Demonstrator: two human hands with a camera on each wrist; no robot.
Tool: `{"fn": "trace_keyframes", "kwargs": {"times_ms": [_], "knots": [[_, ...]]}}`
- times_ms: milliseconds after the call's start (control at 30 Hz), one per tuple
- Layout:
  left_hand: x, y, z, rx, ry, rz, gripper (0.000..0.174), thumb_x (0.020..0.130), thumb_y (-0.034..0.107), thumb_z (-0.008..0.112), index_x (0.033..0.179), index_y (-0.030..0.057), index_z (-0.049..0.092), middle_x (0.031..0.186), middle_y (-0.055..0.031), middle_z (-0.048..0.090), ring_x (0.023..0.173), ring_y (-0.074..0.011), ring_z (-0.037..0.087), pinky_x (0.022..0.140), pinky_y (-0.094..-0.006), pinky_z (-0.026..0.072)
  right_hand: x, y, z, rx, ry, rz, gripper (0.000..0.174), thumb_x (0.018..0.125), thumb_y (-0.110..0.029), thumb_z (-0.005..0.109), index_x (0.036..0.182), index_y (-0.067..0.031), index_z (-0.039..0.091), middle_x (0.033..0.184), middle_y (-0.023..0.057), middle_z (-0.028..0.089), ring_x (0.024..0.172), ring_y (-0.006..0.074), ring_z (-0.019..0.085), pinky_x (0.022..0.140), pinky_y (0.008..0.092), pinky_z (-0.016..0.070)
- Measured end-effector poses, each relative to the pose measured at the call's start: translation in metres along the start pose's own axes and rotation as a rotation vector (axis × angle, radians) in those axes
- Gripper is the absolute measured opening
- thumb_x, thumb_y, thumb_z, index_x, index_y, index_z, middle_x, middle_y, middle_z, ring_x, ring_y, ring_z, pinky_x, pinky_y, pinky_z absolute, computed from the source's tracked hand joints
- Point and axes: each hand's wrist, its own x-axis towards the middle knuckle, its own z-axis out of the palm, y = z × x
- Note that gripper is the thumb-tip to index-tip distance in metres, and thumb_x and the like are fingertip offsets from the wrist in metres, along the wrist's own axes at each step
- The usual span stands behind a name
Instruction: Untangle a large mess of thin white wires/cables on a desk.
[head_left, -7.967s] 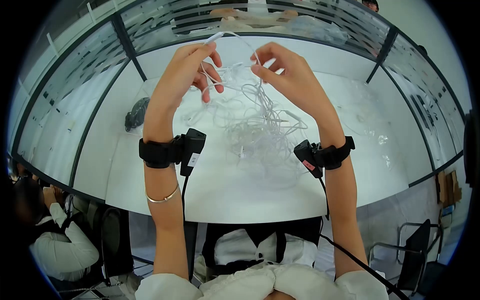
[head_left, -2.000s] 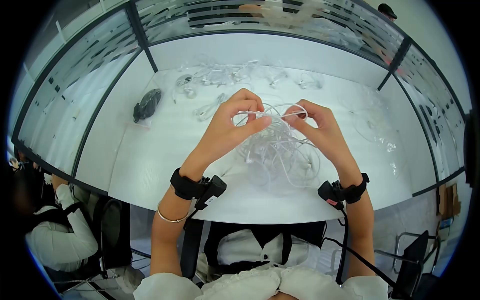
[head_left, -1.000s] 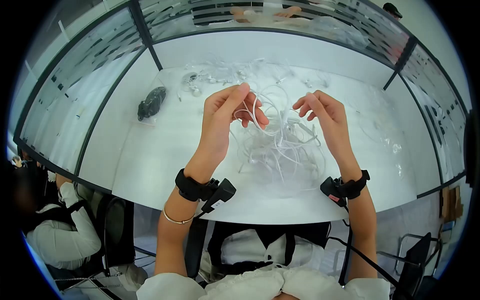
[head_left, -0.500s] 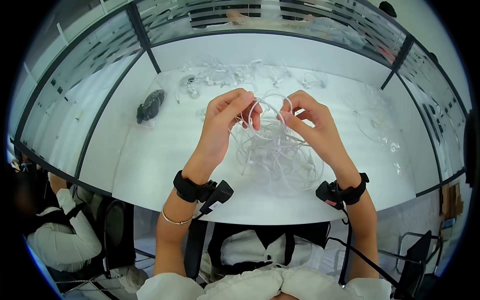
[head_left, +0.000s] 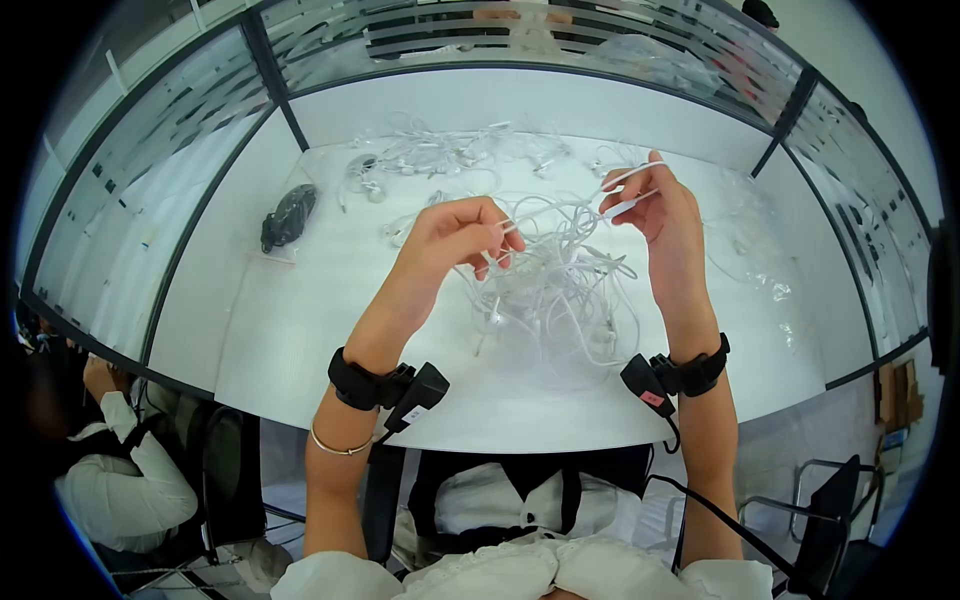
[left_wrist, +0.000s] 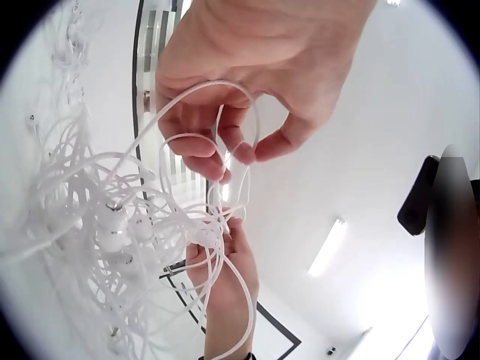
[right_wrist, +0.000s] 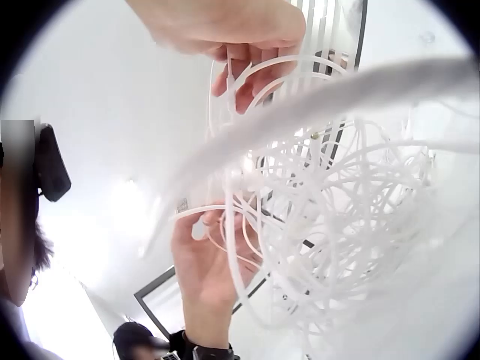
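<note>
A tangle of white earphone cables [head_left: 555, 290] lies mid-table, with strands rising from it to both hands. My left hand [head_left: 445, 245], at the tangle's left, pinches a strand between thumb and forefinger. In the left wrist view, a cable loop [left_wrist: 251, 101] passes in front of that hand's fingers. To the right and a little farther back, my right hand [head_left: 665, 215] holds a strand that runs across its thumb and curled fingers. Cables cross between the two hands in the right wrist view, where a thick blurred strand [right_wrist: 300, 105] partly hides the fingers of the right hand [right_wrist: 232, 26].
Several coiled earphones in clear bags [head_left: 440, 150] lie along the back of the white table [head_left: 300, 350]. A black bundle in a bag [head_left: 289, 217] sits at the left, and clear plastic [head_left: 780, 295] at the right. Partition panels [head_left: 400, 100] enclose the sides and back.
Half a second ago the hands were close together over the tangle. The right hand has since moved right and back with a strand, while the left has lowered slightly.
</note>
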Motion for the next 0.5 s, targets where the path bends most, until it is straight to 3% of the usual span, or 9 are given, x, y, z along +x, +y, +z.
{"fn": "trace_keyframes", "kwargs": {"times_ms": [67,167,200,300,333,433,500], "knots": [[-0.002,0.004,0.004,0.092,0.027,0.014,0.017,0.085,0.014,0.056,0.07,0.0066,0.054,0.086,-0.0091,0.067,0.072,-0.0104,0.063,0.06,-0.0242,0.0443,-0.001,0.001,-0.001,0.071,0.057,-0.016,0.036,0.099,-0.033,0.044,0.081,-0.0056,0.059,0.081,0.0072,0.064,0.075,0.0165,0.062,0.074,0.0271,0.0435],[-0.005,-0.001,0.011,0.184,0.049,0.018,0.017,0.086,0.011,0.056,0.07,0.004,0.056,0.083,-0.0092,0.067,0.069,-0.0112,0.063,0.059,-0.0248,0.0454,0.001,-0.003,-0.006,0.07,-0.051,0.049,0.032,0.098,-0.032,0.045,0.082,-0.0071,0.058,0.073,0.0021,0.056,0.064,0.015,0.055,0.069,0.0269,0.04],[-0.005,-0.003,0.012,0.206,0.056,0.018,0.017,0.086,0.01,0.056,0.07,0.0031,0.056,0.082,-0.0091,0.067,0.067,-0.0116,0.064,0.059,-0.0249,0.0457,-0.001,-0.005,-0.004,0.009,-0.068,0.077,0.027,0.095,-0.03,0.051,0.083,-0.0071,0.058,0.066,-0.0021,0.046,0.056,0.0121,0.047,0.06,0.0274,0.0352],[-0.003,0.002,0.008,0.381,0.204,0.035,0.024,0.09,0.011,0.055,0.068,0.0015,0.057,0.072,-0.0077,0.065,0.06,-0.0129,0.064,0.056,-0.0243,0.0457,-0.009,-0.01,0.008,-0.568,-0.131,-0.155,0.018,0.095,-0.019,0.053,0.085,-0.0039,0.057,0.063,-0.0041,0.044,0.057,0.006,0.034,0.054,0.0244,0.0264],[-0.001,0.004,0.009,0.28,0.3,0.089,0.032,0.094,0.015,0.054,0.066,0.0014,0.058,0.063,-0.0059,0.062,0.057,-0.0143,0.064,0.054,-0.0239,0.0453,-0.011,-0.013,0.007,-0.788,-0.148,-0.154,0.013,0.091,-0.014,0.058,0.083,-0.0034,0.059,0.056,-0.0057,0.041,0.051,0.0039,0.033,0.05,0.0229,0.0259],[-0.002,0.007,0.0,0.221,0.402,0.175,0.039,0.096,0.024,0.051,0.064,0.0013,0.057,0.066,-0.0134,0.065,0.051,-0.0171,0.062,0.053,-0.0277,0.0449,-0.012,-0.017,0.008,-0.592,-0.241,0.015,0.024,0.093,-0.021,0.052,0.082,-0.0013,0.061,0.053,-0.0024,0.045,0.044,0.006,0.037,0.047,0.0235,0.03],[-0.002,0.006,-0.003,0.131,0.402,0.2,0.039,0.099,0.027,0.047,0.073,0.0007,0.059,0.07,-0.0186,0.068,0.045,-0.0179,0.061,0.049,-0.024,0.0446,-0.011,-0.026,0.006,-0.382,-0.32,0.106,0.033,0.093,-0.025,0.048,0.079,0.0015,0.062,0.051,0.0023,0.05,0.042,0.0101,0.044,0.049,0.0255,0.0378]]}}
